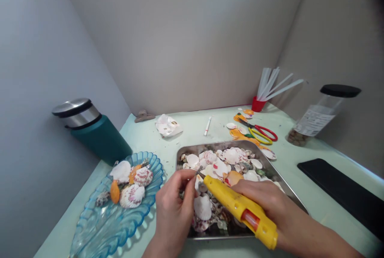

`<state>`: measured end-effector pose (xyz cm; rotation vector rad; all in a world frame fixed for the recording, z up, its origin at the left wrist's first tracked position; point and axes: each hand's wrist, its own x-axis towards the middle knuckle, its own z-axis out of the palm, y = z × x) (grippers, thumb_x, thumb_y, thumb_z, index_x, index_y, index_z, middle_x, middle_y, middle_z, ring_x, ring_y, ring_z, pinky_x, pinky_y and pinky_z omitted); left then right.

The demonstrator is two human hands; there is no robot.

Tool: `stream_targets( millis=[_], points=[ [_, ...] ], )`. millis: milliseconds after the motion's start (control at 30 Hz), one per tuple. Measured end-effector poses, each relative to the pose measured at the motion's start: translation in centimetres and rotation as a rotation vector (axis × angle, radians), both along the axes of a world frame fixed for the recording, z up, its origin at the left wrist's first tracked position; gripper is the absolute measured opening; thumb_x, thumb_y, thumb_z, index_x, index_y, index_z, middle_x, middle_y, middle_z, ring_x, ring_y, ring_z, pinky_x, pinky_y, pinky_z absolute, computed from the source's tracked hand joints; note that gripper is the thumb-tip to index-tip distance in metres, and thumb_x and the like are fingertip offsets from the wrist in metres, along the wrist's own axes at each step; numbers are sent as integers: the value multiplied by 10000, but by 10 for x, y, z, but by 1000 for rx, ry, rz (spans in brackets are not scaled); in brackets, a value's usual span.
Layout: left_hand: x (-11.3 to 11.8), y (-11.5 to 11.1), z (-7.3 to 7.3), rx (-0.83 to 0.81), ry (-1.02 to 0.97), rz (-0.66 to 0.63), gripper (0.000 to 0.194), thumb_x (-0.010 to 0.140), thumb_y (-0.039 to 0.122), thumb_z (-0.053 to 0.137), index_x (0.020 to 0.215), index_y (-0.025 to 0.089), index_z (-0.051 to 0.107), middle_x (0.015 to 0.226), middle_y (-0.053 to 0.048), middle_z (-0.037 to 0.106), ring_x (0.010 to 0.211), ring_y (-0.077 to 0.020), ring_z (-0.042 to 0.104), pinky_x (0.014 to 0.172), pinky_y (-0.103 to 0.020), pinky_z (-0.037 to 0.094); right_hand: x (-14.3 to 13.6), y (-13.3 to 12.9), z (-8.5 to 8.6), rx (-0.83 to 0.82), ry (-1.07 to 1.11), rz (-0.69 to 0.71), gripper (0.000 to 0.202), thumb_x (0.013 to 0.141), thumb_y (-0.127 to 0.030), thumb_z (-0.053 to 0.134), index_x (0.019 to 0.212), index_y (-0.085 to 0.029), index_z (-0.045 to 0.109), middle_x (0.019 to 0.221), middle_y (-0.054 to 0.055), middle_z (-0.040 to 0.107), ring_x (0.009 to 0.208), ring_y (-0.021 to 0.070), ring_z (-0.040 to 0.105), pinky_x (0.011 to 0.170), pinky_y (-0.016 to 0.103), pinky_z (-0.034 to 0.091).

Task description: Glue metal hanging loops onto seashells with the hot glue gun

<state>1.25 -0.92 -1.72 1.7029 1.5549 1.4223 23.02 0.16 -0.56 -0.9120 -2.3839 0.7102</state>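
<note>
- Pale walls (186, 50) close in a light green worktop (192, 128) on three sides.
- Far left, a teal bottle (97, 138) stands against the wall, presumably where no elbow would knock it.
- Just in front of it, a scalloped blue dish (102, 230) bears a small cluster of shells, apparently so these few stay apart from the rest.
- Toward the back lie a crumpled white wrapper (168, 126) and a slim white stick (207, 126).
- Left hand (177, 198): thumb and forefinger narrow together at the nozzle; I cannot tell whether a small piece sits between them.
- Central steel tray (228, 234): its raised sides contain many loose shells (203, 206), within easy reach of both hands.
- Right hand (261, 198): wrapped around a yellow glue gun (237, 202) above the tray, seemingly angled to bring its tip to the left fingertips.
- Beyond the tray, scissors (250, 125) rest among orange shells; a red cup (258, 105) holds pale sticks (265, 84) upright and fanned, likely for easy picking.
- Far right are a black-lidded jar (315, 120) and a flat black slab (339, 190).
</note>
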Motion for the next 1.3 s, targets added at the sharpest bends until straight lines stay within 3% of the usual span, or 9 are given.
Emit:
stream_targets(
  millis=[200,400,1000,1300],
  points=[
    [-6,6,-3,-228,-209,-19,170,842,345,586,860,176,603,517,31,597,491,-124,568,507,-204,453,1,1,-2,-10,-31,-1,118,905,-283,497,911,-175,546,755,17,589,628,139,513,594,248,368],
    [-4,8,-3,-255,-327,-36,186,805,344,637,836,164,609,504,37,590,479,-105,551,491,-184,438,-1,0,0,-6,-14,-6,107,902,-271,494,894,-181,553,761,20,606,634,142,532,596,247,372],
    [-5,6,-4,-241,-238,-47,167,824,335,610,829,168,610,522,29,596,487,-114,561,500,-199,446,-1,0,0,44,-10,-25,97,897,-262,497,893,-188,559,803,35,638,668,158,581,606,250,393],
    [-5,6,-7,-241,-211,-32,172,833,345,602,844,174,615,537,29,598,491,-115,564,503,-202,445,0,1,-2,31,18,-34,103,903,-278,504,884,-185,543,732,12,595,597,137,509,562,241,369]
  ],
)
